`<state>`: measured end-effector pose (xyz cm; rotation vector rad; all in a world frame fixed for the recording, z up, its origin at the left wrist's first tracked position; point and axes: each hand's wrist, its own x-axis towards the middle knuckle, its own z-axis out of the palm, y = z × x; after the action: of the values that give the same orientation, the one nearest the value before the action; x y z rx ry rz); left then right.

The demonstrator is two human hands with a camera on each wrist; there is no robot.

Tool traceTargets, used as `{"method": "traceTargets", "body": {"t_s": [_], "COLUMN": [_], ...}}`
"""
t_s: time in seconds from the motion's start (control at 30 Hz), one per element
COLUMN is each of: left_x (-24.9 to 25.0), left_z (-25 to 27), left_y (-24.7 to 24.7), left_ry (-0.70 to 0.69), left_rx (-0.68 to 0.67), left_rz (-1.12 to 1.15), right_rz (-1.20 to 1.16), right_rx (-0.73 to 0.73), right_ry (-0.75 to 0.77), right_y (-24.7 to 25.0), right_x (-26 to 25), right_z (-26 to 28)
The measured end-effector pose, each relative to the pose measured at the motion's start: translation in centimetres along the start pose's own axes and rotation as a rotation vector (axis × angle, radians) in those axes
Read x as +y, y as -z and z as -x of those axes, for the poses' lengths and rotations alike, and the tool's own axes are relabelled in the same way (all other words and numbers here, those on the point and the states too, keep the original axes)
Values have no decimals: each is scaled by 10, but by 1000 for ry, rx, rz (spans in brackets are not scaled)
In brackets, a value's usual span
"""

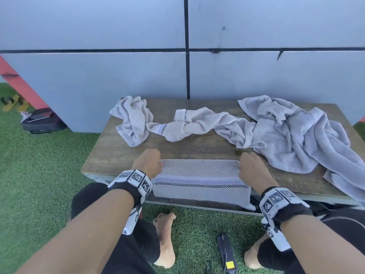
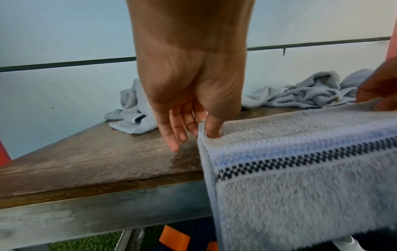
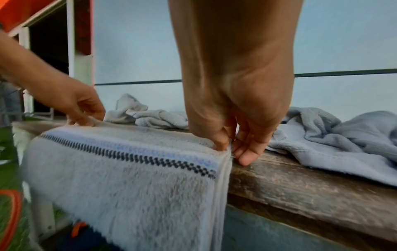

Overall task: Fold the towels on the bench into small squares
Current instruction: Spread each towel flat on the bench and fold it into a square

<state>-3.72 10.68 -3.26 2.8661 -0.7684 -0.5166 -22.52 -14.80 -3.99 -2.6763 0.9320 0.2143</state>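
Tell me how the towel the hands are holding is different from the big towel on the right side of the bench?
The held towel is stretched flat and straight; the big towel lies crumpled in a heap. The left hand and right hand pinch the held towel's corners; nothing touches the big towel. The held towel shows a checkered stripe; I see none on the big towel. Both are pale grey and hang partly over the bench edge.

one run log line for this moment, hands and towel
left hand: pinches towel corner | right hand: pinches other corner | towel: hangs over bench edge
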Motion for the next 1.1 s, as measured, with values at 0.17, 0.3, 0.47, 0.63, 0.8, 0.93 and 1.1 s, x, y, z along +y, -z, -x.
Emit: {"method": "traceTargets", "body": {"t_s": [0.17, 0.3, 0.47, 0.63, 0.8, 0.93, 1.1], "left_x": [2, 10, 18, -8, -18, -12, -3], "left_z": [0, 4, 29, 29, 33, 28, 29], "left_y": [39, 86, 111, 62, 16, -4, -14], "left_ry": [-107, -168, -307, -216, 2, 137, 230], "left_rx": [28, 247, 472, 154, -128, -56, -21], "left_rz": [36, 228, 396, 317, 219, 255, 216], "right_rz": [67, -33, -281, -107, -73, -167, -198], "right_rx": [-10, 210, 496, 129, -153, -101, -7], "right_ry": [83, 182, 228, 212, 41, -75, -121], "right_y": [38, 89, 109, 72, 30, 5, -3], "right_x": [5, 2, 8, 23, 31, 31, 30], "right_z": [-1, -8, -9, 5, 12, 10, 11]}}
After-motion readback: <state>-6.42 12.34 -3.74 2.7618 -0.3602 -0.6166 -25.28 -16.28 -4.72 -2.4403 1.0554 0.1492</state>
